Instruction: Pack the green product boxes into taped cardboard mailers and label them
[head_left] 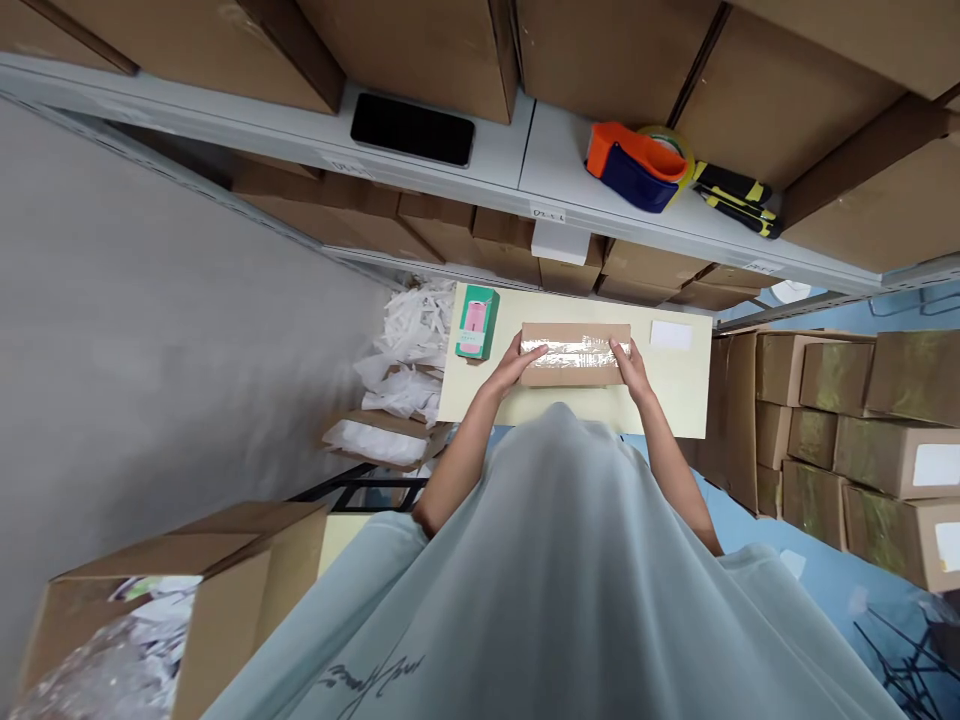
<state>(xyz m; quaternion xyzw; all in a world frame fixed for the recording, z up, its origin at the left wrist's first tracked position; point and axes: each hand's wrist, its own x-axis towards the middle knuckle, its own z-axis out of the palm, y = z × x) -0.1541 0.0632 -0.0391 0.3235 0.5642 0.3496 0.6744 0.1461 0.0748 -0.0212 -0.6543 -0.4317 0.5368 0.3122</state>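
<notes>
A small brown cardboard box (574, 375), sealed along its top with clear tape, lies on a pale yellow table (675, 405). My left hand (517, 362) grips the box's left end, fingers curled over the top edge. My right hand (630, 365) clasps the right end the same way. To the left of the box stands a green and pink packet (477, 322). A white label (670, 335) lies on the table to the right of the box.
A grey shelf above holds a black phone (412, 129), an orange and blue tape dispenser (637, 163) and a yellow-black tool (739, 197). Stacked cardboard boxes (847, 440) stand at right. White packing bags (409, 360) pile up left of the table. An open carton (172, 610) sits near left.
</notes>
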